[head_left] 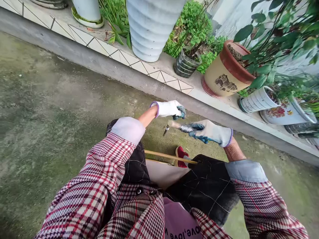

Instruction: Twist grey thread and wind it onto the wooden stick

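My right hand (208, 131), in a white work glove with blue-grey coated fingers, is closed around the silver-wrapped grip of a short hammer-like tool (175, 124). Its pale handle points left and ends in a small metal head set crosswise. Just above that head is my left hand (171, 109), gloved the same way. The left fingers curl downward and press together; whatever they may hold is hidden. A small gap separates the two hands. Below them, a thin yellowish stick (169, 156) lies across between my knees, over a pale flat surface (161, 172).
A concrete ledge with a tiled edge (119, 58) runs diagonally ahead. On it stand a tall white ribbed pot (152, 30), a small dark pot (186, 63), a tan and red-brown pot (224, 73) and several white planters. My red shoe (181, 155) rests on the mossy concrete floor (62, 99).
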A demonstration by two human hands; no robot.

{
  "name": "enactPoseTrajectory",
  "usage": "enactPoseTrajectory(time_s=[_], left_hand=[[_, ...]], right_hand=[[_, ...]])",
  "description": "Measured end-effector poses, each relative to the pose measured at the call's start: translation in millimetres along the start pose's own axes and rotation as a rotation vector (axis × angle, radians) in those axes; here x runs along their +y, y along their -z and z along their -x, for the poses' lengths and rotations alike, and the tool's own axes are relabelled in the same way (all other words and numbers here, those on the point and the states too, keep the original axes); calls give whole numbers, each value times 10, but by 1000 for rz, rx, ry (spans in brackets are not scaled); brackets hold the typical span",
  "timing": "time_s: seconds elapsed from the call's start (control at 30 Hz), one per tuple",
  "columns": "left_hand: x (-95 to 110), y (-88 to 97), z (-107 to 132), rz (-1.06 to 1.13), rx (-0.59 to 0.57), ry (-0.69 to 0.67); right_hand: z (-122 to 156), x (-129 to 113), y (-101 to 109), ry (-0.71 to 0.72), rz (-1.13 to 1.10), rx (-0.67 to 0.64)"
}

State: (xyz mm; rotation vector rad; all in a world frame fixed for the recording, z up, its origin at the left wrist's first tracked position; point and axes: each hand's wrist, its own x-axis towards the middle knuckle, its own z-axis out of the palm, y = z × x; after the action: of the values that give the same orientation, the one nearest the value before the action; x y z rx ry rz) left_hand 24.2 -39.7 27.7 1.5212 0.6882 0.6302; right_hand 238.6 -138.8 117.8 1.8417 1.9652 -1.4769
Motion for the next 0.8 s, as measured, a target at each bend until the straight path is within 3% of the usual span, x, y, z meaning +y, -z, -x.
enactPoseTrajectory(time_s=[0.17,0.3,0.47,0.63,0.8], left_hand=[[-129,33,-32,-65,-14,96],[-135,64,-82,-126,18,158],[-55,121,-101,-42,94,157],[-96,166,-131,146,126,199],[-199,195,-190,141,58,113]], right_hand=[[-372,218,15,-107,326,-19],[-753,430,181,-107,388,170],[-1040,490,244,-68,84,350],[-1011,320,257,99,-263,459],[-908,249,291,226,-513,393]])
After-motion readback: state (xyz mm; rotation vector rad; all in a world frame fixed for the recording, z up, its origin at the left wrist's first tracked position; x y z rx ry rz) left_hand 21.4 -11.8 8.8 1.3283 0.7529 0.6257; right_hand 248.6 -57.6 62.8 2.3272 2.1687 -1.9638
